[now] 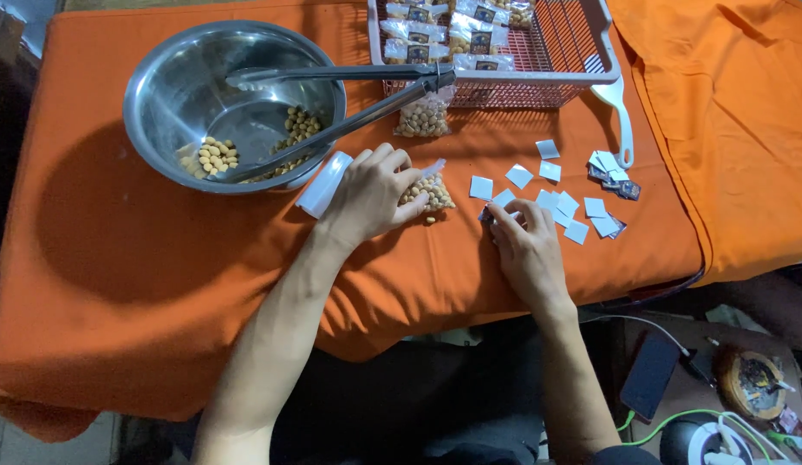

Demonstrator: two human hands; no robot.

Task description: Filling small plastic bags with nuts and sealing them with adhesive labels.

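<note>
My left hand [373,195] rests on a small clear bag of nuts [430,192] lying on the orange tablecloth [142,258], fingers pinching the bag's side. My right hand [523,245] lies flat just right of it, fingertips on a small white paper label [502,200] at the near edge of a scatter of several labels [573,211]. A second filled bag of nuts [423,118] lies farther back, by the basket.
A steel bowl [160,73] with some nuts holds metal tongs [349,95] across its rim. A white roll [323,183] lies beside the bowl. A wire basket [582,52] at the back holds packed bags. A phone and cables sit at lower right.
</note>
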